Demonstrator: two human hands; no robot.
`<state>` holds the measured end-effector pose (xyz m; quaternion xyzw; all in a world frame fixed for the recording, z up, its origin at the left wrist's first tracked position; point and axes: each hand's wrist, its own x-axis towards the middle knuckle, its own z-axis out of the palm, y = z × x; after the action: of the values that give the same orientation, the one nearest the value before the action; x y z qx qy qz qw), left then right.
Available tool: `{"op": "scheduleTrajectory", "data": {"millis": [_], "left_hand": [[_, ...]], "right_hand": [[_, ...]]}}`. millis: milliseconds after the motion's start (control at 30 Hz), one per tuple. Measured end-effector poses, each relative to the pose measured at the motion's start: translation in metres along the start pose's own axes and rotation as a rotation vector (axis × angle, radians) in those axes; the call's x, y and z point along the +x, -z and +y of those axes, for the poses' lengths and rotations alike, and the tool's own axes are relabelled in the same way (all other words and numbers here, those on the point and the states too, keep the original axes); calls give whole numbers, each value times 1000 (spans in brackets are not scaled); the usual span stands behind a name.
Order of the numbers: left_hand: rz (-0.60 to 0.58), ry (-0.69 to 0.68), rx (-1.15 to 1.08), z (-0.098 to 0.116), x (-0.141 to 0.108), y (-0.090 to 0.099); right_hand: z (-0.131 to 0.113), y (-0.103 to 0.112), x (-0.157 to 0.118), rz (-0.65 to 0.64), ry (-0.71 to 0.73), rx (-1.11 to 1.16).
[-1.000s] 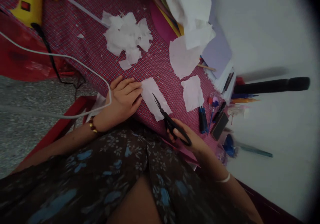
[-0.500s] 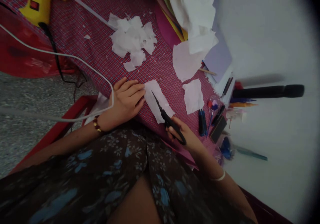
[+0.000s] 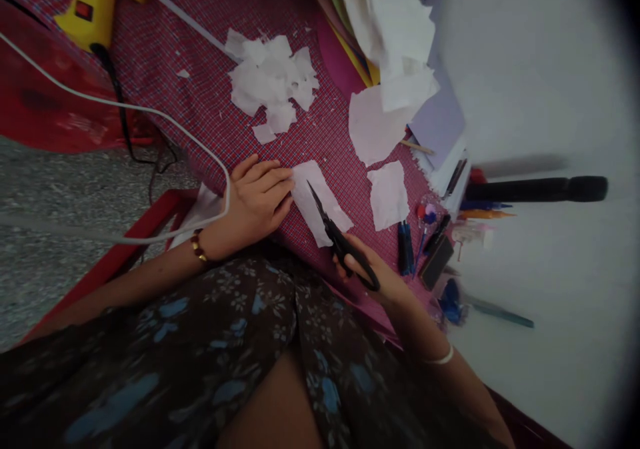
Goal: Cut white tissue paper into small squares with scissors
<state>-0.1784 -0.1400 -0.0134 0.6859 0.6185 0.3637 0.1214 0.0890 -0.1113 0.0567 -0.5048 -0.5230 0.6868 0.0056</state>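
Observation:
My left hand [image 3: 259, 193] lies flat on the checked cloth with its fingers stretched out, the fingertips at the left edge of a strip of white paper [image 3: 311, 195]. In my right hand [image 3: 367, 269] is a pair of black scissors [image 3: 337, 237], my fingers wrapped through the handles. The blades look closed and point up and left over the paper strip. Right of the strip lies a squarish white paper piece [image 3: 389, 195], and above that a larger rounded piece [image 3: 373, 125]. A heap of small white paper scraps [image 3: 273, 79] sits farther up the cloth.
A yellow glue gun [image 3: 103, 9] rests at the upper left, its white cable [image 3: 165, 117] looping over my left wrist. Crumpled white paper [image 3: 395, 29] lies on coloured sheets at the top. Blue-handled pliers [image 3: 405, 249] and pens stand near the white wall [image 3: 540, 89].
The whole view has shifted slightly, so things appear a little farther right and down. Both hands, the scissors and the paper strip keep nearly the same places relative to one another.

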Motion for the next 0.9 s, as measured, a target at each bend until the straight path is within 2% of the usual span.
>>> {"op": "scheduleTrajectory", "data": {"millis": [200, 367, 733, 900], "left_hand": [[-16, 27, -31, -1, 0, -2], [18, -9, 16, -2, -1, -5], [42, -13, 15, -2, -1, -5], [52, -24, 41, -3, -2, -6]], "right_hand": [[-6, 1, 9, -13, 35, -4], [-10, -1, 18, 0, 39, 45], [-23, -6, 26, 2, 59, -22], [-19, -8, 30, 23, 44, -56]]}}
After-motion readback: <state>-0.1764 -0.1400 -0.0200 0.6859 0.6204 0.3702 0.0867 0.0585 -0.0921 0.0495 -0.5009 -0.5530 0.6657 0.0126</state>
